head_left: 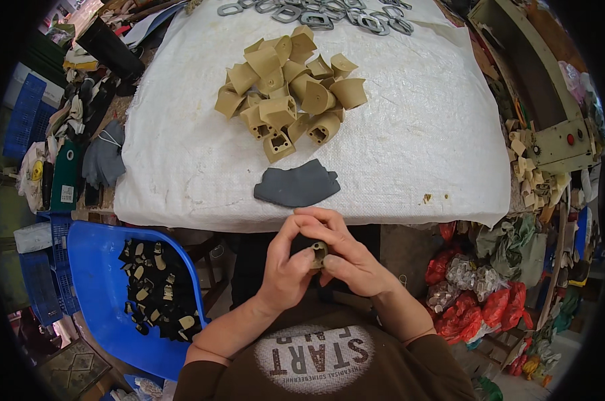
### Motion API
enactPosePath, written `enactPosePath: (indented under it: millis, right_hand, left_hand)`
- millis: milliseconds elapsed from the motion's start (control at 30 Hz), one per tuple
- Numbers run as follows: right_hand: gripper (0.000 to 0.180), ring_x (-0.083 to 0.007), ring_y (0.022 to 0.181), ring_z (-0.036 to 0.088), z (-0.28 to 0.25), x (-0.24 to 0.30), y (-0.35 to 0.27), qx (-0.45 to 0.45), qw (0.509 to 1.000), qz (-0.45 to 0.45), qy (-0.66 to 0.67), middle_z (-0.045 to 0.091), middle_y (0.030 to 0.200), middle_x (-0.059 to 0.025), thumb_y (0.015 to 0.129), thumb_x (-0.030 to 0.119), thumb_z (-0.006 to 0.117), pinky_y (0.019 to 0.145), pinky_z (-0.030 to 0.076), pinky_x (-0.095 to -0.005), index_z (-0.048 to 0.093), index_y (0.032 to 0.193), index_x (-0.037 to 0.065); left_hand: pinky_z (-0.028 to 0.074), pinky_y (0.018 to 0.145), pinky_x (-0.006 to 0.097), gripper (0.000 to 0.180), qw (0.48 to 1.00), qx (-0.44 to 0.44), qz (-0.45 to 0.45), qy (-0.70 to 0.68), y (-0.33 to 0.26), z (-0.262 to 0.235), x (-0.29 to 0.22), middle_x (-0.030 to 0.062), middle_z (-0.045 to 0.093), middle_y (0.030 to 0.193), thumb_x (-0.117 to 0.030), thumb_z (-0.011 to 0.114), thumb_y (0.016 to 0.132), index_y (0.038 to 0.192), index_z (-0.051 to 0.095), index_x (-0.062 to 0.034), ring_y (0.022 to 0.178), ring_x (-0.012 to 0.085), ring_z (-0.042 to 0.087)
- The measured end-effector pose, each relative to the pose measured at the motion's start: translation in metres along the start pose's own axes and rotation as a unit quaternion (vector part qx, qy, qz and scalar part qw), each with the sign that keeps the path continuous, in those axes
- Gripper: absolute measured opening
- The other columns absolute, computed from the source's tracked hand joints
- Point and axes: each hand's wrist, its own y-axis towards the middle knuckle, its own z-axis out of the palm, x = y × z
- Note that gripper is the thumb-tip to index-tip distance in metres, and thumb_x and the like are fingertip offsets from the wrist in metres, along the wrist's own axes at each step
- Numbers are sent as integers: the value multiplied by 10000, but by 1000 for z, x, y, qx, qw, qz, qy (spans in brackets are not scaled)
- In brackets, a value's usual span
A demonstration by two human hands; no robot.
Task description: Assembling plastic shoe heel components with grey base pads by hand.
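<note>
A tan plastic shoe heel [318,254] is held between my two hands, just in front of the table's near edge, its hollow end with holes facing up. My left hand [287,259] has its fingers curled around it from the left, the thumb pressed at the rim. From the right, my right hand [357,262] grips it too, with its thumb beside the opening. Fingers hide most of the heel's sides. A dark grey curved piece of thin sheet material [297,184] lies flat on the table just beyond my hands. Past it sits a pile of similar tan heels [272,61].
White woven sheeting [422,134] covers the table. Grey metal-looking rings [316,20] lie at its far edge. On the left stands a blue plastic basin [88,267] of black and tan pieces. Red and clear bags [466,311] and a greenish machine [563,144] are to the right.
</note>
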Motion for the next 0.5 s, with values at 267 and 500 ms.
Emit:
enactPosePath:
  millis: [267, 500]
  right_hand:
    - [306, -193, 1049, 499, 4, -13, 2, -54, 997, -54, 6, 387, 1258, -113, 878, 133, 481, 683, 509, -262, 549, 1163, 44]
    - [149, -206, 972, 517, -15, -8, 25, -38, 990, 25, 135, 526, 1076, -151, 880, 124, 528, 801, 458, -288, 595, 804, 15]
  left_hand:
    - [476, 662, 280, 423, 991, -21, 98, 89, -1, 0, 17, 101, 504, 980, -291, 533, 826, 1126, 403, -23, 831, 148, 543]
    - [472, 611, 250, 697, 985, 146, 32, 81, 6, -7, 7, 106, 534, 918, -430, 719, 766, 1196, 359, -18, 733, 147, 571]
